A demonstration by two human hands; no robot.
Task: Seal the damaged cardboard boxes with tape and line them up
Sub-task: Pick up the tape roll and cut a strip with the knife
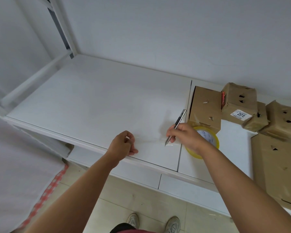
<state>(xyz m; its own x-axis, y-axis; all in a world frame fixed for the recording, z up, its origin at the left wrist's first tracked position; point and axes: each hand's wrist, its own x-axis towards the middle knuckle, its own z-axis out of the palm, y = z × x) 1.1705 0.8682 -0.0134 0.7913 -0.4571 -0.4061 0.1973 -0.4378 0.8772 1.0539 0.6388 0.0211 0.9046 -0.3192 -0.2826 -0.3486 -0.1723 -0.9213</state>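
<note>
Both grips are busy: my left hand pinches the free end of a clear tape strip, stretching it taut so my right hand, holding the utility knife, can slice it beside the tape roll. Damaged cardboard boxes wait unsealed, clustered on the tabletop within reach.

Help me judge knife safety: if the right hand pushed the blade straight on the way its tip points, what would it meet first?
The utility knife in the right hand points down-left into the clear tape strip stretched toward the left hand. Past that, probably the white tabletop; depth is unclear.
</note>
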